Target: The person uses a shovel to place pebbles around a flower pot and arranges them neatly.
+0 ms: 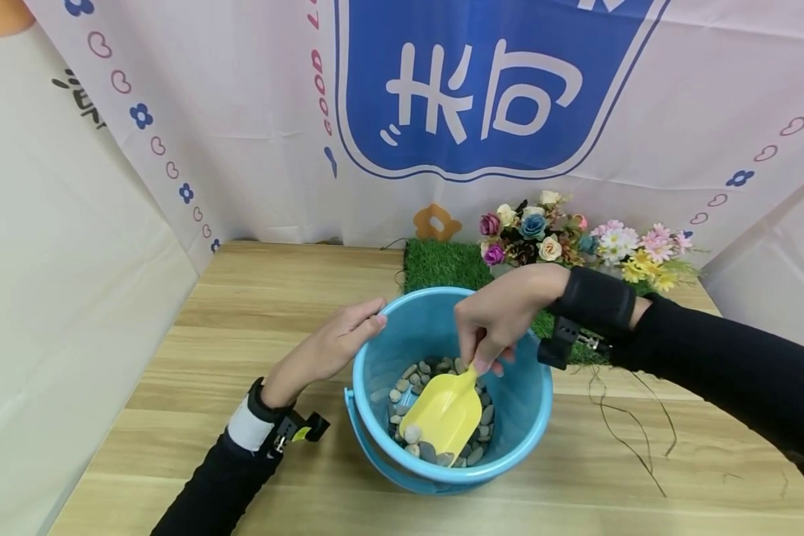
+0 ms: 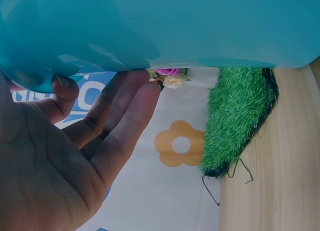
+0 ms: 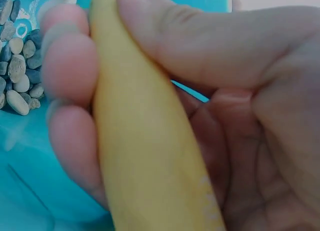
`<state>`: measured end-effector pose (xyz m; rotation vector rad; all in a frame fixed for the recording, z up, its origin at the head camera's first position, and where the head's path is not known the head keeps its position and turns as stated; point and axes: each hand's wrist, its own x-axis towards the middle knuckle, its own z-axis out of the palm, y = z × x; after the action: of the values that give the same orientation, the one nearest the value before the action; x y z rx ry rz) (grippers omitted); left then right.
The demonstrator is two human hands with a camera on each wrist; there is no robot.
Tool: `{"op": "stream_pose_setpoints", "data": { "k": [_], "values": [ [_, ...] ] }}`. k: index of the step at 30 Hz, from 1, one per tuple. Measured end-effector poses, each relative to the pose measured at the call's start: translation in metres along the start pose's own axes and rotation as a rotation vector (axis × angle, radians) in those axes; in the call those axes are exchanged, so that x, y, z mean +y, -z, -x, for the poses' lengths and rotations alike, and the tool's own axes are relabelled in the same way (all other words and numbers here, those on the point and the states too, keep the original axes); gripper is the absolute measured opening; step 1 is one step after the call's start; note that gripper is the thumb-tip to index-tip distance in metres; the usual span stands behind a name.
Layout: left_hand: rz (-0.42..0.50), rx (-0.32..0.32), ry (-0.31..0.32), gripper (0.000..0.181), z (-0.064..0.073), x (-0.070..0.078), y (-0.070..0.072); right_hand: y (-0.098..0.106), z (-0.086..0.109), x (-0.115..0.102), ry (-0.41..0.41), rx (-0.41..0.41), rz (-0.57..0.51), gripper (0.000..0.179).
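Observation:
A light blue bucket (image 1: 522, 402) stands on the wooden table, with grey and pale pebbles (image 1: 487, 417) over its bottom. My right hand (image 1: 512, 309) reaches over the rim and grips the handle of a yellow scoop (image 1: 449, 413). Its blade tilts down among the pebbles, and a few stones lie at its front end. In the right wrist view, thumb and fingers wrap the yellow handle (image 3: 142, 126). At the bucket's left side, my left hand (image 1: 328, 346) holds the rim. The left wrist view shows the thumb at the rim and the fingertips (image 2: 147, 93) against the outer wall.
Behind the bucket lies a green turf mat (image 1: 442, 264) with artificial flowers (image 1: 543, 231) on it. The bucket's handle (image 1: 362, 439) hangs down at the left front. Loose dark strands (image 1: 633, 424) lie on the table (image 1: 281, 283) at right. A printed cloth (image 1: 261, 149) hangs behind.

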<state>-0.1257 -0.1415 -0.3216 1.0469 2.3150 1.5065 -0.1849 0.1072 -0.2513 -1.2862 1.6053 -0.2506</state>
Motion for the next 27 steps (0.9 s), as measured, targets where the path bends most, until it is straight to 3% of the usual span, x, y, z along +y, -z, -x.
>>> {"op": "stream_pose_setpoints", "data": {
  "k": [15, 27],
  "values": [
    [-0.009, 0.002, -0.013, 0.019, -0.001, 0.0, -0.001, 0.003, 0.017, 0.002, 0.064, 0.0, -0.065, 0.028],
    [-0.019, 0.001, 0.016, 0.02, 0.0, 0.004, 0.0, -0.002, 0.03, 0.009, 0.107, 0.019, -0.14, 0.03]
  ]
}}
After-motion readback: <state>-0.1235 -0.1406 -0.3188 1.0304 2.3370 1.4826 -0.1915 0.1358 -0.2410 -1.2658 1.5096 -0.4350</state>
